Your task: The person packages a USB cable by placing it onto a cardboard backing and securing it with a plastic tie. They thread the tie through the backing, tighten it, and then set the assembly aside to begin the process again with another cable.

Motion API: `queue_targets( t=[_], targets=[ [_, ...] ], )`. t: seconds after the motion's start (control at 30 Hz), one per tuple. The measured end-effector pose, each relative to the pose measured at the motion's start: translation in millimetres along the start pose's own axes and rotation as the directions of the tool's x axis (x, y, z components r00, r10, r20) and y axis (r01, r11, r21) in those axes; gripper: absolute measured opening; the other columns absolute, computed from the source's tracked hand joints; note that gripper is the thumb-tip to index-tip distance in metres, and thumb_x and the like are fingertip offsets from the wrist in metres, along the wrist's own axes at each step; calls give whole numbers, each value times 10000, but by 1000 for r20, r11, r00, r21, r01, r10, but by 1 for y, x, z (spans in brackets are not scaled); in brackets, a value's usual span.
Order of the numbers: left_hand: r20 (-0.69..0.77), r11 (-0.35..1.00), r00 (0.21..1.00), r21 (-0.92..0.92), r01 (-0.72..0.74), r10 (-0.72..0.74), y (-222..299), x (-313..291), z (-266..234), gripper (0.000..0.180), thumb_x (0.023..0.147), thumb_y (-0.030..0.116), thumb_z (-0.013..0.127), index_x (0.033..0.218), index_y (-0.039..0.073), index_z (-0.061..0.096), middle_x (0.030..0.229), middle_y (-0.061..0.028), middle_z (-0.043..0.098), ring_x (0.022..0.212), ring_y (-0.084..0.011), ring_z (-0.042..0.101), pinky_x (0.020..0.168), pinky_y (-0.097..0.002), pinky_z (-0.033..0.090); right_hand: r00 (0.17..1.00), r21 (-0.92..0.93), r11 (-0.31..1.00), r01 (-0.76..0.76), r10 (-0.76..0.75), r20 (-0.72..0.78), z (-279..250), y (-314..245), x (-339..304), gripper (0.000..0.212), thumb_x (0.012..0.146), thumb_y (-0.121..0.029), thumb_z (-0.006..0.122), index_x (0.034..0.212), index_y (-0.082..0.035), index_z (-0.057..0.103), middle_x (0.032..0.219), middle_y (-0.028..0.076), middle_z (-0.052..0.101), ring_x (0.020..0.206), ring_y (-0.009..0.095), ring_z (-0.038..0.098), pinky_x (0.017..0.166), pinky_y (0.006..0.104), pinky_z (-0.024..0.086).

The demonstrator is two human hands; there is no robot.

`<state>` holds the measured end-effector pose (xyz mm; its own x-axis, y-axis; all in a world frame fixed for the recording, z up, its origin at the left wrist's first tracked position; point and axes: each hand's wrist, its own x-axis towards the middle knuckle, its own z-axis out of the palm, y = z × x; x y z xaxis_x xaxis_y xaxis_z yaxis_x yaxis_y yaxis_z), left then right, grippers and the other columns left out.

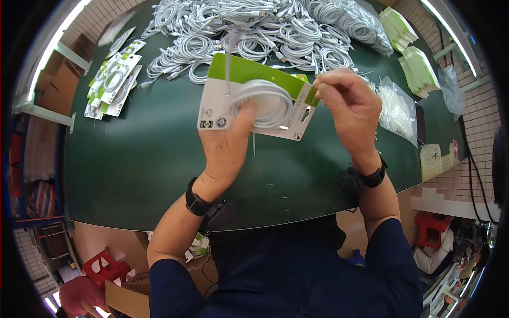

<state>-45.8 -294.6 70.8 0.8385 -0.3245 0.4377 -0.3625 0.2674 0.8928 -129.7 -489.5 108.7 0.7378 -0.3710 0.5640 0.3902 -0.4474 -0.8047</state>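
Note:
A green and white backing card [212, 85] is held up over the table with a coiled white cable [273, 103] lying against its front. My left hand [228, 143] grips both, its thumb pressed over the coil. A thin white strip [227, 74] runs upright along the card's left part, and a thin end pokes out below the card. My right hand [352, 108] is closed in a pinch at the card's right edge. What its fingertips hold, if anything, is too small to make out.
A heap of coiled white cables [260, 40] covers the table's far side. Carded cables [114, 79] are stacked at the left. Green and white cards [418, 71] lie at the right, near a clear bag of thin white strips [397, 111]. Red stools [106, 265] stand below the table.

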Motion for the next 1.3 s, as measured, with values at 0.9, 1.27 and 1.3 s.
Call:
queue_targets(
  t=[0.9,1.27,1.3],
  targets=[
    [-191,784,931,-606,138,-311,-48,2,66,245,932,118,656,1130,-25,633,991,-23,664,887,-110,597,805,-304,538,762,-465,603,648,-526,379,28,16,-29,160,818,86,724,949,2,689,944,126,669,869,337,627,797,440,506],
    [-259,849,883,-473,237,-391,-68,12,68,324,898,180,677,1106,-68,664,988,-99,715,885,-121,616,789,-319,546,754,-478,585,656,-539,376,36,40,-15,208,854,95,713,1036,4,668,1029,139,677,919,343,641,836,436,522],
    [-262,850,883,-471,234,-389,-70,12,68,324,898,180,677,1106,-68,664,988,-99,715,885,-121,616,789,-319,546,766,-506,580,638,-539,349,38,40,-16,206,859,88,712,1040,1,667,1042,138,676,923,340,643,839,430,526]
  ],
)
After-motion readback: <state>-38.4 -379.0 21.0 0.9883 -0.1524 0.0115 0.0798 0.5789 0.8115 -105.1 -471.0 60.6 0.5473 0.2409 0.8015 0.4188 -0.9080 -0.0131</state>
